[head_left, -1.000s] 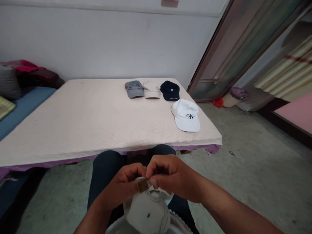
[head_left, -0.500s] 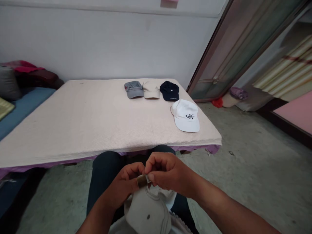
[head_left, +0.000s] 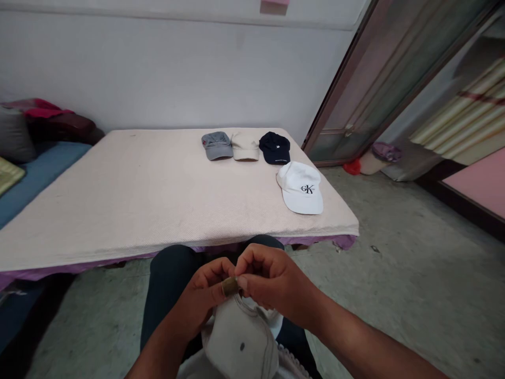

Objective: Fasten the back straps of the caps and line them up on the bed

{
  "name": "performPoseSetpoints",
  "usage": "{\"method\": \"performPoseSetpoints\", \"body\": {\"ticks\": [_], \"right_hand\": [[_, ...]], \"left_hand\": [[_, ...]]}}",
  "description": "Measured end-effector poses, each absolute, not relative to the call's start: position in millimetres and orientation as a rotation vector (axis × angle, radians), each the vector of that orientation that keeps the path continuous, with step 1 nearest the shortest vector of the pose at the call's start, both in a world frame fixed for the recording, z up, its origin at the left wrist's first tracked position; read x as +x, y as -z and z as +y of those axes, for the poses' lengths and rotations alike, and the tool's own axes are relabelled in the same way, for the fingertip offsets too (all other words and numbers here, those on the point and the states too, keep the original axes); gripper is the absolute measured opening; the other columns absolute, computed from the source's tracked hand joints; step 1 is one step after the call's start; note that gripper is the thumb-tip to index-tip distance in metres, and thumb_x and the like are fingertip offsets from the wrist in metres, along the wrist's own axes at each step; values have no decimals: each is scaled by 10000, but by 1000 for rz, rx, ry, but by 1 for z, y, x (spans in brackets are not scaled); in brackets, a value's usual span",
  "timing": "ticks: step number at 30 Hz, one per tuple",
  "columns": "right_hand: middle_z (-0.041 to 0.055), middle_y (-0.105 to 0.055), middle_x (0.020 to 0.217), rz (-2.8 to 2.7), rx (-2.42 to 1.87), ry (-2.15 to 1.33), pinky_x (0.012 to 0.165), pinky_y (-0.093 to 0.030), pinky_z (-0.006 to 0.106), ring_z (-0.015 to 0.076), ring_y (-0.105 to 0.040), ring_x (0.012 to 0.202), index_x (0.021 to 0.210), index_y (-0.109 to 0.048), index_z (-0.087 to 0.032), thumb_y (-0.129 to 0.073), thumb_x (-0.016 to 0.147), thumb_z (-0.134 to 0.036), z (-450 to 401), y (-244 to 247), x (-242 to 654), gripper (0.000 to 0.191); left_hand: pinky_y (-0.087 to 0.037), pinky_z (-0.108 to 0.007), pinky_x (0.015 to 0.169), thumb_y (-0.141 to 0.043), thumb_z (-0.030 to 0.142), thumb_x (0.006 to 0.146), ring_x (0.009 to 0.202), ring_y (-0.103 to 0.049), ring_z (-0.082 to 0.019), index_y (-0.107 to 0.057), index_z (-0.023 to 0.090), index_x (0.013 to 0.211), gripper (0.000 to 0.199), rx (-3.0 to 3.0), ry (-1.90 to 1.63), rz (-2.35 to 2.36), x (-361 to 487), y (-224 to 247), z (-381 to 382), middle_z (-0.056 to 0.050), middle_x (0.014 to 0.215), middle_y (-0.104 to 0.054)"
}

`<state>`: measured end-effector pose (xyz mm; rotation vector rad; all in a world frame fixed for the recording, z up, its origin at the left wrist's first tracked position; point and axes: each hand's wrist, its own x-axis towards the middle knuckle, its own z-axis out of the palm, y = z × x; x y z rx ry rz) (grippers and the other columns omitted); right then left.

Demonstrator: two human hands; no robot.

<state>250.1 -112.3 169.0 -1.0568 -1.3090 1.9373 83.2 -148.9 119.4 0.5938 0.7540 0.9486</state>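
An off-white cap [head_left: 240, 337] rests in my lap, its back edge turned up toward my hands. My left hand [head_left: 199, 292] is closed in a pinch at the cap's strap, with a brownish, metal-looking buckle [head_left: 230, 287] by the thumb tip. Thumb and fingers of my right hand [head_left: 272, 281] are pressed together right beside the buckle, on the strap's end. The fingers hide most of the strap. On the bed lies a white cap [head_left: 302, 187] with dark letters. Behind it sit a navy cap [head_left: 275, 147], a beige cap [head_left: 245, 146] and a grey cap [head_left: 217, 146] in a row.
The bed [head_left: 158, 195] with a pale cover spans the space in front of my knees. A blue cushion surface [head_left: 59, 163] with pillows is at the left. To the right are a glass door [head_left: 347, 95], the grey floor [head_left: 414, 252] and a striped curtain [head_left: 465, 110].
Both hands have shifted up very slightly at the buckle, which has tilted a little. The caps on the bed have not moved.
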Motion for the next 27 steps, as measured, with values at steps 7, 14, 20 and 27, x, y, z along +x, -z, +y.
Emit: {"method": "performPoseSetpoints", "body": {"ticks": [7, 14, 20, 27], "right_hand": [[-48, -546, 529, -1292, -974, -1966, 374, -284, 163, 34, -385, 381, 741, -583, -153, -633, 709, -142, -110, -162, 250, 61], [-36, -574, 553, -1235, -930, -2013, 370, -277, 159, 28, -381, 378, 759, -595, -143, -649, 708, -140, -110, -159, 249, 74], [-35, -573, 552, -1176, -884, -2045, 356, -274, 157, 26, -383, 363, 750, -587, -138, -663, 722, -183, -109, -159, 248, 92], [-35, -567, 585, -1251, -905, -2033, 364, -282, 155, 28, -393, 381, 845, -610, -143, -644, 785, -224, -107, -155, 251, 106]], "left_hand": [[-331, -183, 490, -693, 214, 781, 503, -477, -63, -598, 170, 737, 113, 587, -949, 817, 84, -127, -151, 22, 631, -615], [-302, -195, 493, -655, 216, 764, 510, -436, -70, -612, 155, 719, 88, 603, -938, 837, 82, -128, -151, 26, 608, -559], [-310, -209, 508, -640, 234, 779, 528, -452, -84, -617, 155, 736, 93, 610, -921, 848, 81, -126, -150, 14, 623, -567], [-362, -219, 546, -655, 265, 794, 532, -474, -84, -643, 150, 808, 116, 580, -920, 841, 83, -129, -148, 3, 643, -593]]}}
